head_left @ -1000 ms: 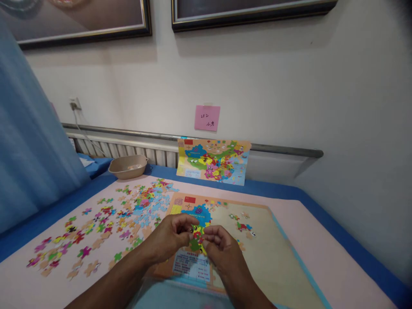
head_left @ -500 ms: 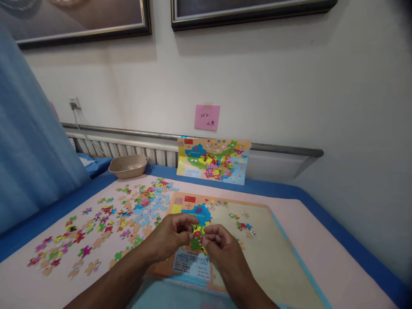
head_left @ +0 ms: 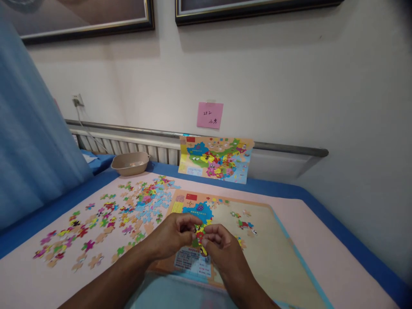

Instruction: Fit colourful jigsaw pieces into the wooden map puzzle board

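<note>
Several joined jigsaw puzzle pieces (head_left: 200, 237), yellow, red and green, are held up between my two hands. From the left, my left hand (head_left: 175, 236) pinches their edge with thumb and forefinger. My right hand (head_left: 225, 249) grips the opposite side, its fingers curled. Both hands hover over the puzzle board (head_left: 270, 262), a tray with a blue right edge. Its left part carries fitted pieces: a blue map area (head_left: 195, 210), a red flag (head_left: 191, 197) and a printed text block (head_left: 189, 262). A few pieces, one red and green (head_left: 244, 225), lie loose on its bare right part.
Many loose puzzle pieces (head_left: 128, 210) spread over the pink sheet (head_left: 19, 274) at left. Behind them stands a beige basin (head_left: 131, 164). A printed picture of the map (head_left: 215, 159) leans against the wall rail (head_left: 289, 149). A blue curtain (head_left: 35, 120) hangs on the left.
The view has shifted slightly, so the surroundings sit a little differently in frame. Both hands keep their grip on the joined pieces, which are tilted a little differently.
</note>
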A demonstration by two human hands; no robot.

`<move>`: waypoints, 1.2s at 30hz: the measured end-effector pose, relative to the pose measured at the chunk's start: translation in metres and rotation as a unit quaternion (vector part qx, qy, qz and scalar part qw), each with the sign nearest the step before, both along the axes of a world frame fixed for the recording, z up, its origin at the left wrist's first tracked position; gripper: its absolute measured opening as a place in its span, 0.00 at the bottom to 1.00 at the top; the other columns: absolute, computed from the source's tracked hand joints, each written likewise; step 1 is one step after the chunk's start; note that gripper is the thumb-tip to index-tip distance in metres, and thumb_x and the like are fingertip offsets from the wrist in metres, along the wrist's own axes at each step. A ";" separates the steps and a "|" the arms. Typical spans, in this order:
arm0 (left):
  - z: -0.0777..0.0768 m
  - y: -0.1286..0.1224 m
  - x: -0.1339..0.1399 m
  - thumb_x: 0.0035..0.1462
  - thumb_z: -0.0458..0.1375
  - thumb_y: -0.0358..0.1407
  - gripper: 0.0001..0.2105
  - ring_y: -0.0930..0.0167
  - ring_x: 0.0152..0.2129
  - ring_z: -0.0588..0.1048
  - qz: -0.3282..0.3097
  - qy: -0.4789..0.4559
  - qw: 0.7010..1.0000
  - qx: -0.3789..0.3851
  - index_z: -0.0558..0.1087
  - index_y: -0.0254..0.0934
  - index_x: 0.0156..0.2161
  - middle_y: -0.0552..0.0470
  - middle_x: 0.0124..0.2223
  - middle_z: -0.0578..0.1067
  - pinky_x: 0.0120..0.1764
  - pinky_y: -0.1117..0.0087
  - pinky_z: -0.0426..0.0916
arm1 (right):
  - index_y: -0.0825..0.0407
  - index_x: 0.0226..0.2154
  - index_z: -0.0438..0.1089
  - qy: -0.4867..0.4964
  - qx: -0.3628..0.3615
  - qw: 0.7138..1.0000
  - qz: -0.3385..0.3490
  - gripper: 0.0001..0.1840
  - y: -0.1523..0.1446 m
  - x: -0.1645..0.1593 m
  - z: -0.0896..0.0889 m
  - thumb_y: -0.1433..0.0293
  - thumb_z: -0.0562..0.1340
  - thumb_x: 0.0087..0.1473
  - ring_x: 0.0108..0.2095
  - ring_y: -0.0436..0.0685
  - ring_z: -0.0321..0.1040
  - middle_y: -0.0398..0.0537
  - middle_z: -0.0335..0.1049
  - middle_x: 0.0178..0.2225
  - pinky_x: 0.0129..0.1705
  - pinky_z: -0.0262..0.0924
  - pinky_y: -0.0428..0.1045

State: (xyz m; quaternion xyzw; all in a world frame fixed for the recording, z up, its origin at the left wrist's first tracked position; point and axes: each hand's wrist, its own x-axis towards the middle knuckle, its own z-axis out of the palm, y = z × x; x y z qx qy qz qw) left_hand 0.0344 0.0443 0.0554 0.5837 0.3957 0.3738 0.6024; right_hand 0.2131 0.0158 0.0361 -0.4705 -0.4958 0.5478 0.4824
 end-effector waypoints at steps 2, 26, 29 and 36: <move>0.000 0.000 -0.001 0.45 0.65 0.33 0.18 0.76 0.26 0.66 -0.004 -0.002 1.000 0.000 0.77 0.33 0.44 0.57 0.30 0.70 0.31 0.73 0.61 | 0.52 0.35 0.69 0.000 0.000 1.000 0.001 0.14 0.000 0.001 -0.001 0.64 0.67 0.45 0.28 0.53 0.66 0.44 0.72 0.28 0.29 0.56 0.46; -0.001 0.002 -0.004 0.47 0.62 0.33 0.16 0.76 0.25 0.65 -0.024 0.029 0.999 0.030 0.77 0.34 0.44 0.58 0.28 0.69 0.31 0.73 0.59 | 0.52 0.37 0.70 -0.005 0.017 1.000 0.023 0.16 -0.005 0.002 0.006 0.61 0.68 0.48 0.30 0.53 0.65 0.45 0.72 0.29 0.30 0.57 0.46; -0.002 0.002 -0.004 0.47 0.62 0.33 0.16 0.76 0.24 0.65 -0.022 0.027 0.999 0.029 0.77 0.34 0.43 0.58 0.28 0.69 0.30 0.73 0.59 | 0.52 0.36 0.70 0.001 0.011 1.000 0.015 0.17 -0.005 0.001 0.007 0.60 0.69 0.46 0.30 0.54 0.66 0.46 0.72 0.29 0.30 0.57 0.46; -0.001 0.001 -0.004 0.46 0.61 0.32 0.16 0.76 0.24 0.66 -0.015 0.026 0.999 0.026 0.77 0.33 0.43 0.58 0.28 0.70 0.30 0.73 0.58 | 0.52 0.36 0.70 -0.004 0.006 1.000 0.010 0.17 -0.007 0.000 0.013 0.59 0.69 0.46 0.31 0.55 0.68 0.46 0.73 0.30 0.31 0.59 0.46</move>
